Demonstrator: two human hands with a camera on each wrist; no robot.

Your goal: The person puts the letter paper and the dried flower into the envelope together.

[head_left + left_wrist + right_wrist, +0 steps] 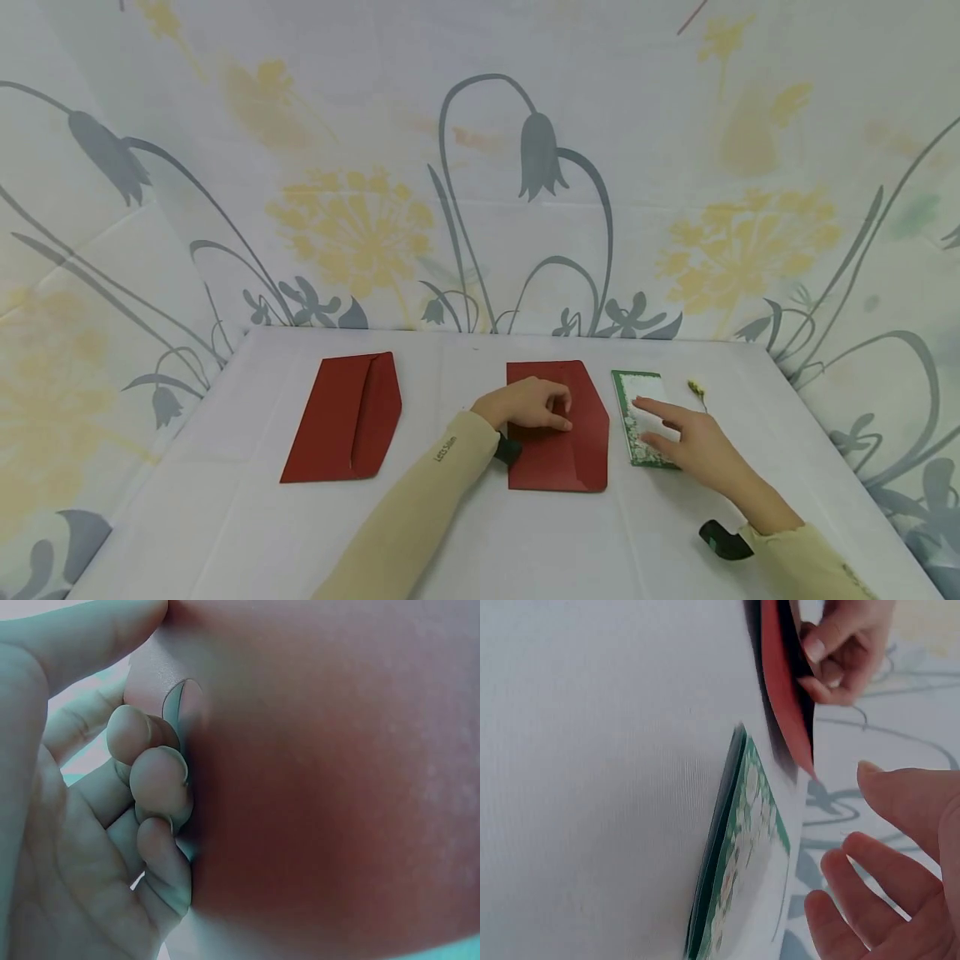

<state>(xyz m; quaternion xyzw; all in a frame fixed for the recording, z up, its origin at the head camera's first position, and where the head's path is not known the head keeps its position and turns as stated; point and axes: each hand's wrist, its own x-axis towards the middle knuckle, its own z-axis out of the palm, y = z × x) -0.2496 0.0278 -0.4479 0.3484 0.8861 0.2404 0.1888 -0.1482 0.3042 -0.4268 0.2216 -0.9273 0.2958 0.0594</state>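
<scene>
Red on white tabletop (562, 546): pinched the central envelope (555, 458) by its edge with the curled left hand (527, 405). Hovered with the right hand (696, 443), loosely spread and gripping nothing, over the green-bordered card (634, 419) just right of the envelope.

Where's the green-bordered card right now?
Head view: right of centre on the white table, the green-bordered card lies between the red envelope at the left hand and the yellow flower sprig, partly hidden by the right hand.
</scene>
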